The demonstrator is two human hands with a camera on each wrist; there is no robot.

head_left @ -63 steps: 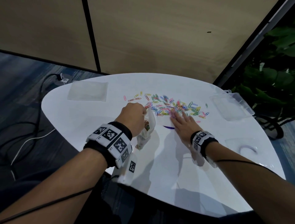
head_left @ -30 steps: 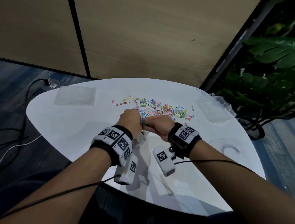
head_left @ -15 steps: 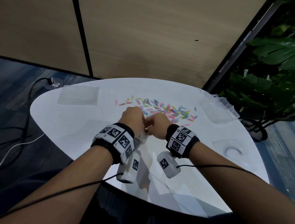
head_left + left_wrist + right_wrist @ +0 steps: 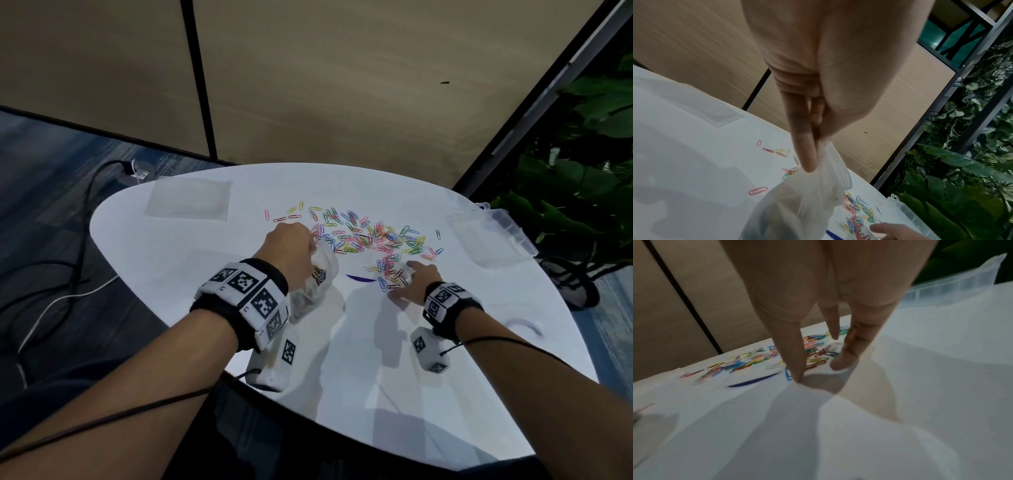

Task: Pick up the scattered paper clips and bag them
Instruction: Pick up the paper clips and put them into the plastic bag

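Many coloured paper clips (image 4: 370, 236) lie scattered across the middle of the white table (image 4: 178, 260). My left hand (image 4: 291, 250) pinches the top edge of a clear plastic bag (image 4: 317, 281) that hangs below it with some clips inside; the bag (image 4: 807, 199) also fills the bottom of the left wrist view. My right hand (image 4: 412, 282) lies flat on the table at the near right edge of the pile, fingers (image 4: 795, 363) spread and straight over several clips (image 4: 818, 353).
An empty clear bag (image 4: 188, 198) lies flat at the far left. A clear plastic box (image 4: 493, 236) sits at the right edge, near green plants (image 4: 575, 192). A dark blue strip (image 4: 359, 278) lies between my hands. Cables run on the floor at left.
My right hand has left the bag mouth and moved right, down onto the clips with fingers spread. My left hand still holds the bag.
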